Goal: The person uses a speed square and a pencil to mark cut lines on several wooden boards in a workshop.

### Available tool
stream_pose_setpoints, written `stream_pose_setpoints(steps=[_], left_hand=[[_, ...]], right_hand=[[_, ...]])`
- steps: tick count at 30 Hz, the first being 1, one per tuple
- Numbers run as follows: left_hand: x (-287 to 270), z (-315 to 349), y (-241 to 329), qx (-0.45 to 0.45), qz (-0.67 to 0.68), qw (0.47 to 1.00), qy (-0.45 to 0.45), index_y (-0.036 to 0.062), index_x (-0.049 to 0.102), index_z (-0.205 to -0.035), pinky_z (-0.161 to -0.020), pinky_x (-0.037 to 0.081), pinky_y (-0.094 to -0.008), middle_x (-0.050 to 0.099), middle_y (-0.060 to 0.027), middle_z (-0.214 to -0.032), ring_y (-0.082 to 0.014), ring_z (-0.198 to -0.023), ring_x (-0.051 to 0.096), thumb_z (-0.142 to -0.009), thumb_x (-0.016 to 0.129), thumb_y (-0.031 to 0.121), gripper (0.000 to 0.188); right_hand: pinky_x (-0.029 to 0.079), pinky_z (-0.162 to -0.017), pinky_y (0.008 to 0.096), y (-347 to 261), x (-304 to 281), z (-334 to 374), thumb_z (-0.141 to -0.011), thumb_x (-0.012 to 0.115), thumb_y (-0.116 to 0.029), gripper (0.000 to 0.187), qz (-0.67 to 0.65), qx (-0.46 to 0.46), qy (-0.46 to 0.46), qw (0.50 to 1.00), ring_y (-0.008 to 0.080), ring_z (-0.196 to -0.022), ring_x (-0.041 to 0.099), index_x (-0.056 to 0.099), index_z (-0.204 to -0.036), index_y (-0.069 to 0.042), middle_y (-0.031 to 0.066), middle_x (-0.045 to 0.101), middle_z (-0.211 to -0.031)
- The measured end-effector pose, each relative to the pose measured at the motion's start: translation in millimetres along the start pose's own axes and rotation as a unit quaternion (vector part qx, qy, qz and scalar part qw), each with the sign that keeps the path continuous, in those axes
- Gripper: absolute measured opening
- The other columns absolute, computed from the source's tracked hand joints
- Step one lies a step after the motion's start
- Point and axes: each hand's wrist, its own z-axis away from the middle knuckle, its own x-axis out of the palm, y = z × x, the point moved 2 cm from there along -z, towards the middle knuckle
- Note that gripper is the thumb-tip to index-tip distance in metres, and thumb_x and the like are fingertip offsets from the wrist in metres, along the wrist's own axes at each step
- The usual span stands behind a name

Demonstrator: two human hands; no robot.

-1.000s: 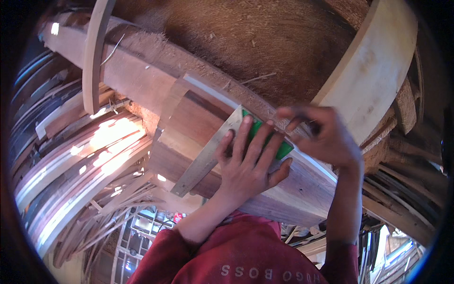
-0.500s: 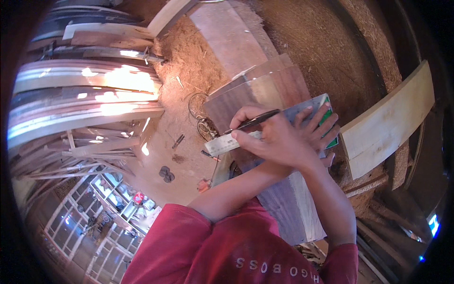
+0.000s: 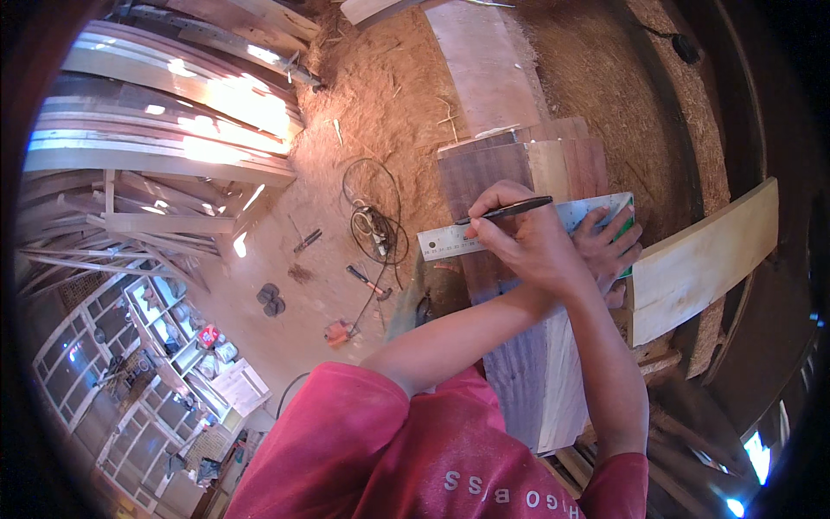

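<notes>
My forearms are crossed, the right one over the left. My right hand (image 3: pixel 532 242) pinches a black pen (image 3: pixel 526 206), its tip at the upper edge of a marked steel blade. That blade belongs to a measuring square (image 3: pixel 445 243) with a green stock, laid across the boards. Fingers spread, my left hand (image 3: pixel 608 246) lies flat over the square's stock end, pressing on it. Under both hands is a row of dark and pale wooden boards (image 3: pixel 484 169) placed side by side. My wrists hide part of the boards.
A pale plank (image 3: pixel 705 264) lies at the right. Leftward on the dusty floor are a coiled cable (image 3: pixel 373 232), a hammer (image 3: pixel 367 281) and dark sandals (image 3: pixel 271 299). Stacked timber (image 3: pixel 173 112) fills the upper left. A long board (image 3: pixel 484 65) extends beyond the row.
The whole view has shifted, so boards, square and hands appear farther right. The pen stays in my right hand along the blade, and my left hand stays flat on the square.
</notes>
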Motion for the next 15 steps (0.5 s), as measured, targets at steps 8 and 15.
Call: stream_pose_setpoints(steps=[8, 15], left_hand=[[7.9, -0.3, -0.4, 0.0, -0.016, 1.0, 0.005, 0.0176, 0.066, -0.13, -0.122, 0.013, -0.0569, 0.051, -0.0087, -0.151, -0.0333, -0.152, 0.03, -0.065, 0.066, 0.053, 0.074], [33.0, 11.4, -6.8, 0.077, -0.648, 0.756, -0.042, 0.0209, 0.051, -0.142, -0.124, 0.014, -0.0566, 0.041, -0.0068, -0.158, -0.0324, -0.153, 0.027, -0.086, 0.057, 0.052, 0.064]], right_hand=[[0.053, -0.076, 0.0329, 2.8, 2.2, -2.3, -0.088, 0.069, -0.005, 0.012, 0.04, -0.006, -0.002, 0.999, 0.019, -0.086, 0.065, 0.062, -0.096, 0.0, 0.0101, 0.065, -0.093], [0.052, -0.076, 0.032, -3.2, -40.4, 17.6, -0.086, 0.07, -0.005, 0.012, 0.102, 0.02, 0.063, 0.993, 0.0179, -0.084, 0.065, 0.063, -0.095, -0.002, 0.0086, 0.065, -0.09]])
